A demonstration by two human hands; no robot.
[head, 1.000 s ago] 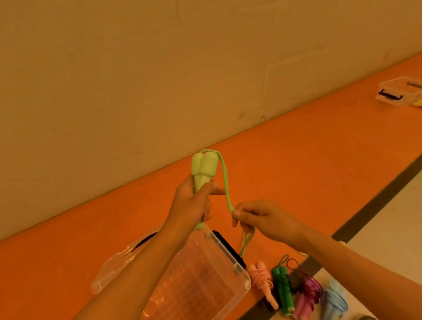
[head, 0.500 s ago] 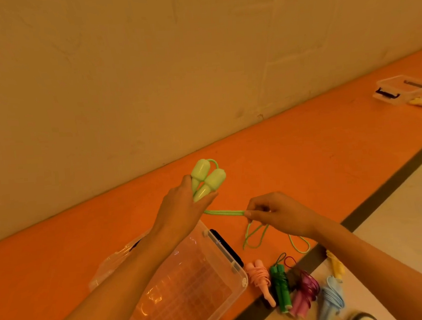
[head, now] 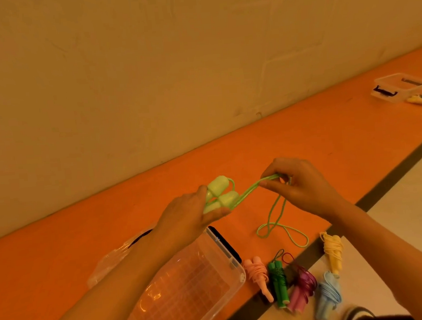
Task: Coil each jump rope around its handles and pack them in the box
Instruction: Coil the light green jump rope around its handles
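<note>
Pale green jump rope [head: 250, 190]: both handles [head: 221, 193] gripped together in the left hand [head: 184, 219] above the clear box [head: 233, 258], cord pinched taut by the right hand [head: 299, 186], slack looped on the orange floor [head: 303, 141]. Coiled, lying outside the box to its right: pink rope [head: 258, 274], dark green rope [head: 278, 282], purple rope [head: 301, 288], blue rope [head: 329, 291], yellow rope [head: 332, 251].

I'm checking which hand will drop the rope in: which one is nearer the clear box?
Left. The left hand, gripping the light green handles, hangs just above the far end of the clear box. The right hand, pinching the rope, is off to the box's right.
</note>
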